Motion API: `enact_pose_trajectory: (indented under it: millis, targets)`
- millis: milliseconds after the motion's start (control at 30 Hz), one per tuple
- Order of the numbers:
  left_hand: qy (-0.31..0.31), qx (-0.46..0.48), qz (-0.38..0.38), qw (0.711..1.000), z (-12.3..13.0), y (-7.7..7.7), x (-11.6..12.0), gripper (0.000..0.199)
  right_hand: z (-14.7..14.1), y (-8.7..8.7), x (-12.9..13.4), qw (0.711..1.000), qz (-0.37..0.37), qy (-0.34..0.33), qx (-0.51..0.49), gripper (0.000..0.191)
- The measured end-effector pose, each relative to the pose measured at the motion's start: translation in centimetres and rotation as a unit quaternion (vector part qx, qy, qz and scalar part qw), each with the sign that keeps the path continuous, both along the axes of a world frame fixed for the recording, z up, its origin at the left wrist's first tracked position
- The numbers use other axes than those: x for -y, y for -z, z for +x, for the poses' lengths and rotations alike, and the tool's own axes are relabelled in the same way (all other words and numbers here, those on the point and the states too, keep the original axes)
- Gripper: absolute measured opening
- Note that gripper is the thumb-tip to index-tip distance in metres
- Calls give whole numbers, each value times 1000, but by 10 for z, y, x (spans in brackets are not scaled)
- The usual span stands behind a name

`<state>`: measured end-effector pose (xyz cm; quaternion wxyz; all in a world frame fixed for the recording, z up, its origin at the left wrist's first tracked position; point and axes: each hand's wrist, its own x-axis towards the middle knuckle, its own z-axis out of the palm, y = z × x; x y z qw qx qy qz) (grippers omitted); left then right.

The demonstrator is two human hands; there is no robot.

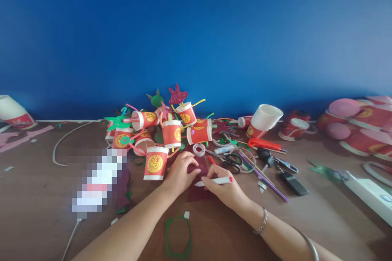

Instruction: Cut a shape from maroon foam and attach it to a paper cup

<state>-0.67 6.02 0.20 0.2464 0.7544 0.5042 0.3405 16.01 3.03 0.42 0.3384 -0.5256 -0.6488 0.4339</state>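
My right hand (225, 187) is closed around a white marker with a red end (223, 180). The marker's tip points left, over a dark red sheet of paper (200, 196) on the table. My left hand (181, 173) rests at the sheet's left edge, thumb and index finger apart, its fingers partly on the paper. Just beyond the hands are a roll of clear tape (199, 149) and a small red stick-like piece (211, 159). A red paper cup with a gold emblem (155, 163) stands left of my left hand.
Decorated paper cups (172, 133) crowd along the blue wall. To the right lie black scissors (232, 163), a glue stick (225, 149), a red-orange tool (266, 144), keys (269, 159) and stacked white cups (266, 120). A green paper frame (168, 236) lies in front; a blurred-out device is left.
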Motion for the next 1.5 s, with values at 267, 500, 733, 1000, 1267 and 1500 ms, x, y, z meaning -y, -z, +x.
enact_pose_trajectory:
  millis: [267,500,733,1000,1267,1500]
  targets:
    - [-4,-5,-5,1000,0,1,-1,7,1,1,1,1000,6,-9,6,21]
    - [-7,-6,-7,1000,-1,2,-1,7,1,1,-1,1000,0,-5,-23,22]
    - [-4,-9,-7,1000,0,0,-2,6,6,-6,-3,987,-45,38,-152,28]
    - [3,-14,-9,1000,-1,-1,-1,6,6,-12,0,993,-21,38,-108,23]
    - [-4,-5,-9,1000,0,2,-2,7,3,-1,3,1000,-1,-10,-25,21]
    - [-2,2,11,1000,-1,-1,-1,8,1,-4,3,1000,6,-18,-6,19]
